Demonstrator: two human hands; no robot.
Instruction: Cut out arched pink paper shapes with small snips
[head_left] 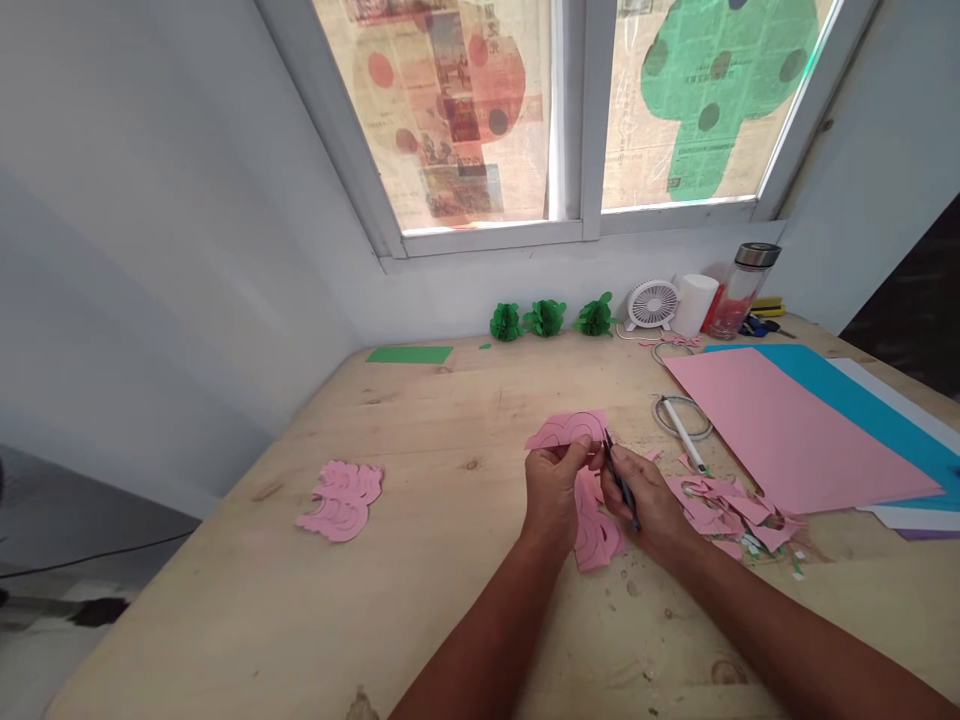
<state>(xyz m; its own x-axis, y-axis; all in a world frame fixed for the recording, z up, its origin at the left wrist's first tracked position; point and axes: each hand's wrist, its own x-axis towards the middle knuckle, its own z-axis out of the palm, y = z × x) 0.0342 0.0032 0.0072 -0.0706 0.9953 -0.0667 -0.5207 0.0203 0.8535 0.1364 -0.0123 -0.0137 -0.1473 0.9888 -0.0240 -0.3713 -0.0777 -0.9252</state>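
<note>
My left hand pinches a piece of pink paper marked with curved dark outlines, holding it above the table. In my right hand is a small dark cutting tool, apparently scissors, its tip at the paper's right edge. Under my hands lies another pink paper piece with curved lines, partly hidden. A stack of scalloped pink cut-outs rests on the left of the table. Pink paper scraps are heaped just right of my right hand.
On the right lie large pink and blue sheets, with a white pen beside them. Green paper shapes, a small fan and a glass bottle stand along the wall. A green strip lies at back left.
</note>
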